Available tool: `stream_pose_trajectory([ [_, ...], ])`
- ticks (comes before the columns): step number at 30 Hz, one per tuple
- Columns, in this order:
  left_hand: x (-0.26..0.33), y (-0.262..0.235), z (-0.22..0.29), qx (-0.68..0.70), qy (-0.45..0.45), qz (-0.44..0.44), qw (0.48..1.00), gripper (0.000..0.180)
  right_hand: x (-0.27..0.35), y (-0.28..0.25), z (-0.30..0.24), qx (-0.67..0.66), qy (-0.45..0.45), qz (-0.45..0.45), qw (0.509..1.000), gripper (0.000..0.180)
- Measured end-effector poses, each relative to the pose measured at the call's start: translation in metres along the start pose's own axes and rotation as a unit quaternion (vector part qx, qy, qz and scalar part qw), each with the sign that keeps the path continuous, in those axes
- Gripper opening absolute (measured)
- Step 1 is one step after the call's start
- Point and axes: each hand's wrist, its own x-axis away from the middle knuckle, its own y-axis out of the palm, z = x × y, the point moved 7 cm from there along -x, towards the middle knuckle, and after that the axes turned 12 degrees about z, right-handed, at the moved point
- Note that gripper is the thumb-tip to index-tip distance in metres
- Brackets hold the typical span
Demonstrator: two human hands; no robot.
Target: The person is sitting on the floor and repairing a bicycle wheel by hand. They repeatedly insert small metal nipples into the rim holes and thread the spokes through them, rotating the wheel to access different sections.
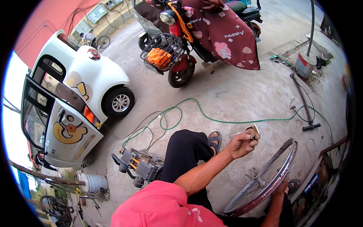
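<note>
My left hand [244, 144] is raised in front of my knee, fingers closed in a pinch. A small flat piece with a pale edge and brownish face [256, 129] sticks up from it; its kind is too small to make out. Lower right, a bare bicycle wheel rim [247, 207] without a tyre leans beside my leg, hub and thin spokes inside it. My right hand [281, 187] is at the rim's right side, apparently against it, and its fingers are mostly hidden by the rim.
A green hose [227, 121] winds across the concrete to an air compressor [145, 166] at left. A floor pump [304, 102] lies at right. A white vehicle [94, 72] with an open door and an electric scooter [181, 72] stand beyond. A bucket [93, 183] is lower left.
</note>
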Motion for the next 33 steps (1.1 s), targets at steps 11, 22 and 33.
stream_pose_trajectory([
  [11,-0.037,0.011,0.019,-0.451,-0.077,0.205,0.865,0.009,0.007,0.072,-0.071,0.041,0.051,0.002,0.998,0.028],
  [22,-0.074,0.047,-0.046,-0.356,-0.126,0.171,0.910,0.016,0.021,0.077,-0.071,-0.028,0.113,0.001,0.993,0.021],
  [33,-0.081,0.067,-0.087,-0.356,-0.147,0.098,0.918,0.022,0.006,0.068,-0.074,-0.079,0.080,0.073,0.991,0.017],
])
